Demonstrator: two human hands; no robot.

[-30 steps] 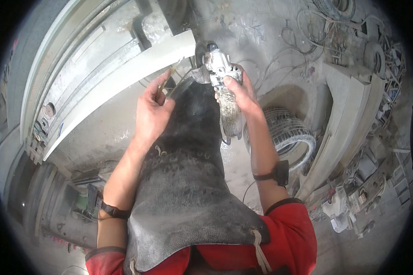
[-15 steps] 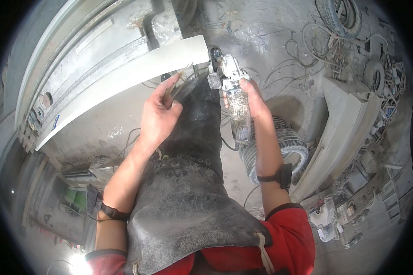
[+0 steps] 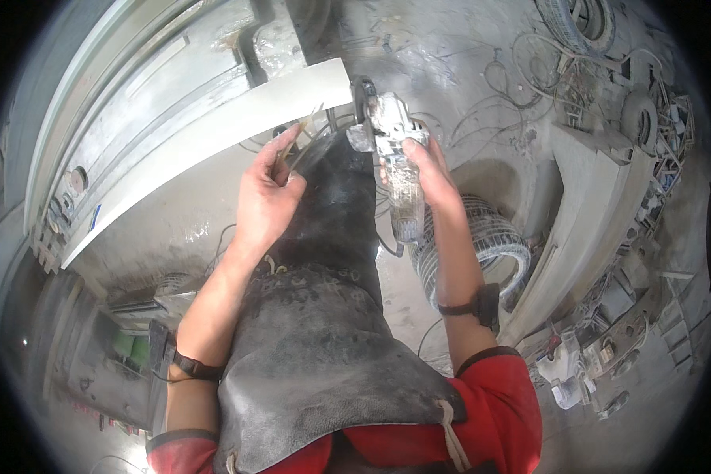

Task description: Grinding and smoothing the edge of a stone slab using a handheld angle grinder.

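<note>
My right hand (image 3: 432, 174) is wrapped round the body of a dust-covered angle grinder (image 3: 404, 193), its thumb on top near the head. The grinder's disc and guard are beside the right end of a long, curved white slab (image 3: 213, 134); I cannot tell whether the disc touches it. My left hand (image 3: 265, 201) is closed, with the index finger stretched toward the slab's lower edge. Between its fingers is a thin, yellowish, stick-like piece (image 3: 290, 148), partly hidden by the fingers.
A dark, dusty apron (image 3: 308, 347) covers my front. Tyres (image 3: 474, 245) lie by my right forearm, another tyre (image 3: 584, 28) at the far right. Loose cables (image 3: 521, 87) cross the floor. A pale beam-like block (image 3: 588, 213) stands right. Small discs (image 3: 77, 180) sit at the left.
My right hand and the grinder have shifted slightly left. My left hand has also moved a little left, still closed. The view has shifted slightly.
</note>
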